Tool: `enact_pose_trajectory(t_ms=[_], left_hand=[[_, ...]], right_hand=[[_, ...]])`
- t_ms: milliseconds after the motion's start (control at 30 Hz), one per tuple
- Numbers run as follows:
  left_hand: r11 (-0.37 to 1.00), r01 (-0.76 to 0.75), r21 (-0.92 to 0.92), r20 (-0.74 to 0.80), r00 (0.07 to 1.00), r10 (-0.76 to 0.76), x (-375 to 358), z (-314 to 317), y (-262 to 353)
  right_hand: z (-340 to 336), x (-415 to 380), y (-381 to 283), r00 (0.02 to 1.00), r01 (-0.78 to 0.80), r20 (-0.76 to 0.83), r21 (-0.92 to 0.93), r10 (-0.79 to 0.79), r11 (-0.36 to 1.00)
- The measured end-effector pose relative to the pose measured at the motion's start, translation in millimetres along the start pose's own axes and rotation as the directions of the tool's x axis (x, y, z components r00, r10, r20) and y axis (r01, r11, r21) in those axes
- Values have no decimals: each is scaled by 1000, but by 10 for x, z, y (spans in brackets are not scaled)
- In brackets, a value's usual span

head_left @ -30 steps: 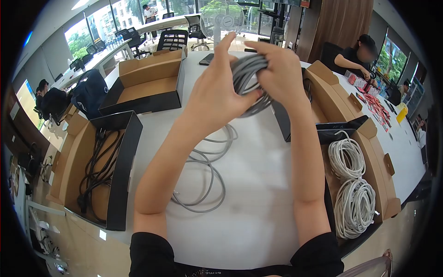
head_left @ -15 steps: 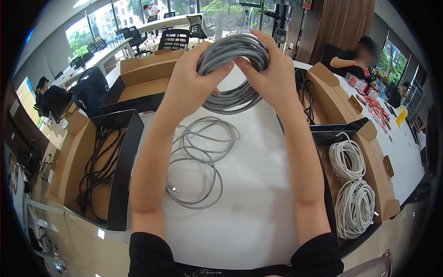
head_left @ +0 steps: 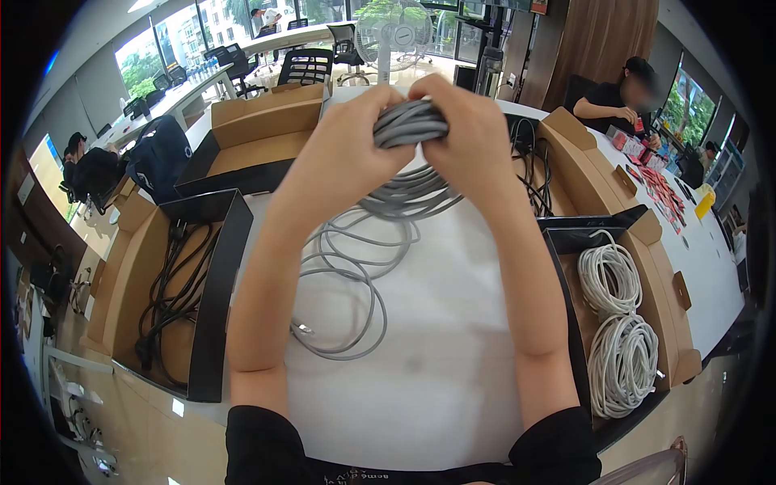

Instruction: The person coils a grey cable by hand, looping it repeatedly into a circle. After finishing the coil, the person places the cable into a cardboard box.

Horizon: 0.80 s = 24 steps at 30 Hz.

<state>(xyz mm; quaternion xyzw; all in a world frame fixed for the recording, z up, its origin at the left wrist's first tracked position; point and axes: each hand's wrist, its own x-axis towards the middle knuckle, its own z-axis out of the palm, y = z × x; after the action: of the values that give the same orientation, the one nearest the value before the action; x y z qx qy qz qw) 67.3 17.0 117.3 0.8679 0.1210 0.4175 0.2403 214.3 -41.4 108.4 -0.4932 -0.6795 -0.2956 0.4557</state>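
A thick coil of grey network cable (head_left: 411, 124) is held up over the white table, gripped at its top from both sides. My left hand (head_left: 356, 137) wraps round the coil's left part, fingers closed. On the opposite side my right hand (head_left: 469, 129) is closed round it too, its fingers bent over the top. The lower loops of the coil hang below the hands. Under them a loose length of grey cable (head_left: 368, 279) lies in wide loops on the table, with a clear plug (head_left: 303, 328) at its end.
At left, an open box (head_left: 220, 299) holds black power cords (head_left: 174, 291). Another open box (head_left: 263, 153) stands behind it. At right, a box (head_left: 671, 303) contains two coils of whitish cable (head_left: 622, 364); a further box (head_left: 578, 174) holds black cables. A person (head_left: 618, 105) sits at far right.
Both hands have come closer together and slightly lower, squeezing the top of the coil into a tight bundle. The coil's lower loops have dropped a little.
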Motion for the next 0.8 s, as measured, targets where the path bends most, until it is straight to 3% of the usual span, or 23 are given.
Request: enact_pose_trajectory(t_ms=[100,167,233,267,300,333,433,533,667,733,767,800], left_hand=[[983,-1,-183,-176,984,-32,74,184,-77],[976,9,-218,-237,969,-62,121,220,-139],[927,102,-361,-129,979,-158,135,222,-211],[891,140,-433,-63,981,-185,146,230,-237],[846,183,-500,7,978,-207,153,233,-234],[831,145,-538,-23,982,-186,129,282,-202],[667,-18,-745,-216,952,-216,115,386,-112],[666,-12,-746,-185,964,-189,95,306,-109],[764,81,-640,-140,966,-219,96,173,-47],[829,150,-539,-72,972,-223,86,81,-100],[873,153,-464,-76,975,-211,79,64,-90],[910,155,-385,-78,977,-199,67,40,-59]], right_hand=[[-13,0,94,981,-182,-70,25,183,983],[12,7,208,933,-292,-164,175,320,940],[-45,51,255,848,-412,-160,397,505,820],[-86,57,262,795,-435,-122,569,594,698],[-88,63,253,781,-430,-101,628,616,648],[-79,63,241,765,-426,-78,683,639,593],[14,40,225,740,-431,15,778,672,457],[53,41,170,722,-495,124,781,681,382],[55,45,109,868,-416,-99,391,486,821],[123,25,117,923,-182,-286,267,258,946],[156,23,111,922,-64,-365,185,129,981],[160,15,8,885,-3,-452,224,107,975]])
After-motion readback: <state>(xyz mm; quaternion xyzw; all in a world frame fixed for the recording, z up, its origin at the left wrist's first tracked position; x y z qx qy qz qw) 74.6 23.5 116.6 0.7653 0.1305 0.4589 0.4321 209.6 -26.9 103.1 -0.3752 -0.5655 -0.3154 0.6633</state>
